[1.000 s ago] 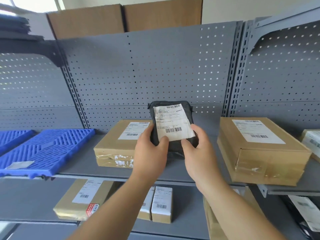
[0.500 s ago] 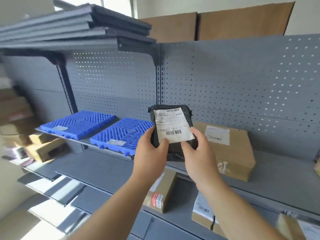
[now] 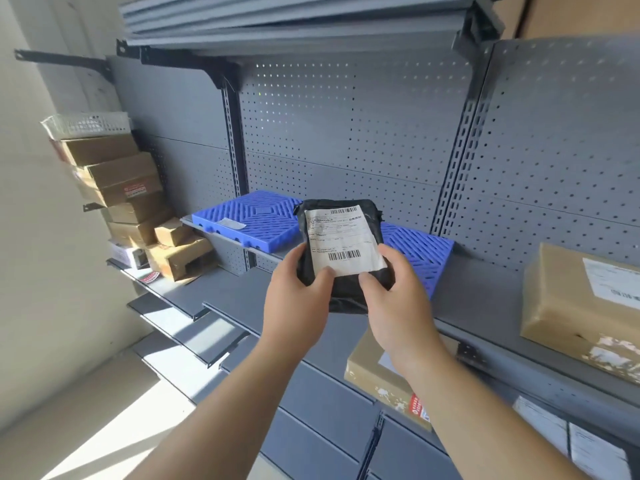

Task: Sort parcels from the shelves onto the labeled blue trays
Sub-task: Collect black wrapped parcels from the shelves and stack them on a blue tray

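The person holds a black parcel (image 3: 347,296) up in front of the shelving with both hands. The left hand (image 3: 294,301) grips its lower left edge, thumb pressed on the front and fingers curled behind. The right hand (image 3: 398,301) clasps the lower right edge the same way, its thumb touching the bottom of the white shipping label (image 3: 341,240), which faces the person with barcodes at top and bottom. The parcel is upright, tilted slightly, and clear of any surface. Just beyond the hands, on the grey shelf (image 3: 485,306), lie two blue trays side by side. The left tray (image 3: 256,220) shows above and to the left of the left hand and carries a small pale tag (image 3: 231,223) near its front edge; the right tray (image 3: 420,259) sits just past the right hand, partly hidden behind the parcel. Well to the right of the right hand a brown box (image 3: 571,299) rests on the same shelf. Under the right wrist, one level down, another cardboard box (image 3: 372,372) lies flat. Far off to the left of the left hand, a leaning stack of cartons (image 3: 128,188) stands against the wall with a white basket (image 3: 86,124) on top.
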Tool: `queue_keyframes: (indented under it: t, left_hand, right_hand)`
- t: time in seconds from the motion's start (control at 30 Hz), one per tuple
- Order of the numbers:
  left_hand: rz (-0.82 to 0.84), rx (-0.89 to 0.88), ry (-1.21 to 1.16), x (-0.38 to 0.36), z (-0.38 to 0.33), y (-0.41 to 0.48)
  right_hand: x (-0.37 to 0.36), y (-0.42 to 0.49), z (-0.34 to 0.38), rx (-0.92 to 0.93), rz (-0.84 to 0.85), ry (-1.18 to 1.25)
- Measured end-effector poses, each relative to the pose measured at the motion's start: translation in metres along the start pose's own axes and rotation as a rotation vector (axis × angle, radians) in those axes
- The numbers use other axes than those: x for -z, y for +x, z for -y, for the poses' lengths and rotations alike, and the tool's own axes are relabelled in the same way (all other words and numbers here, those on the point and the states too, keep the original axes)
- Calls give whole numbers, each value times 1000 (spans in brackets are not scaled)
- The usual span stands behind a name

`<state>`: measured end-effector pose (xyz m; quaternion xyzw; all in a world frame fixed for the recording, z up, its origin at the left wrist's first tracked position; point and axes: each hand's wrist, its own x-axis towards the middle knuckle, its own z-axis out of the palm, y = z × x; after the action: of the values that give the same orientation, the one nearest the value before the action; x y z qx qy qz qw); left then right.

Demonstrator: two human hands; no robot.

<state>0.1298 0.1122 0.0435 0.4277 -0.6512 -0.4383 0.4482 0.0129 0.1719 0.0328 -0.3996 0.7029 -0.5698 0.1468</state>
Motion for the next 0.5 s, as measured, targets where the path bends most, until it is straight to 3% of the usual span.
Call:
queue_keyframes:
  t: [0.5]
  left_hand:
    - [133, 14, 24, -48, 9, 148]
  right_hand:
    - [-20, 139, -18, -28, -38, -3]
